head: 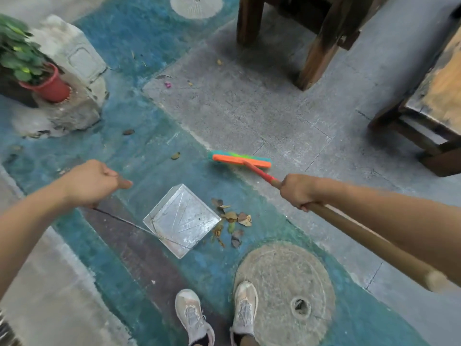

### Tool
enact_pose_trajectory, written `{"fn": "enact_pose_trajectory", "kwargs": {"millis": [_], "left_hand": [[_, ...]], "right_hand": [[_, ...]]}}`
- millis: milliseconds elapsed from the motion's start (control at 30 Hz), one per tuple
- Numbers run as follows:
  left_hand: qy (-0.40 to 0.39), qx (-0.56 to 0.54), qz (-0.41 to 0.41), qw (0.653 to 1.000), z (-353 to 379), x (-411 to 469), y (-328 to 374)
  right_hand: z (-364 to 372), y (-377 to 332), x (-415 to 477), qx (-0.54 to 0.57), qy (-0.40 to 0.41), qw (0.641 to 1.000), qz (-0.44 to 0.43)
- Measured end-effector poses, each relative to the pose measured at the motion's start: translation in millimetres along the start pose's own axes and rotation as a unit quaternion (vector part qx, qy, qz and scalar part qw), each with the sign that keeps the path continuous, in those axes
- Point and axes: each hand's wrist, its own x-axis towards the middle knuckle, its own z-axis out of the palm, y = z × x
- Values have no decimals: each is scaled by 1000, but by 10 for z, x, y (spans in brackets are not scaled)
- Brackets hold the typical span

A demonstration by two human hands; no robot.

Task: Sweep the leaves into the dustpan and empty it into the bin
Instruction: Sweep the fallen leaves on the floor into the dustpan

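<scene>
Early stage. Left hand (91,183) is fisted round the dustpan handle (124,183). The dustpan (182,218) sits on the ground below and to the right of it and looks near empty. Right hand (299,192) grips the broom (239,159) shaft, with the head out ahead-left of that hand, off the pile. Leaves (232,221) are bunched at the pan's open edge, between the two hands, not in yet. A few strays (175,155) lie beyond the left hand. Bin not in view, so sweep-in and emptying are both left. No readable writing.
</scene>
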Motion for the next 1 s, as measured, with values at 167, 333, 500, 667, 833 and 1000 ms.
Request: {"fn": "enact_pose_trajectory", "kwargs": {"millis": [167,333,500,667,833,1000], "left_hand": [[6,-17,-14,1000,51,-121,-438],[-3,-16,-11,1000,46,-139,-758],[-15,37,41,998,42,-34,-907],[-14,28,48,998,-87,92,-1270],[12,0,13,1000,-65,205,-1696],[71,-79,-51,993,174,358,-2137]], "right_hand": [[583,-427,209,-43,28,997,-50],[1245,-401,-160,-66,-24,996,-54],[1084,-469,-567,-55,-39,996,-50],[716,-996,-531,-65,14,996,-58],[198,-2025,135,-103,72,986,-111],[-78,-2905,965,-30,71,989,-125]]}}
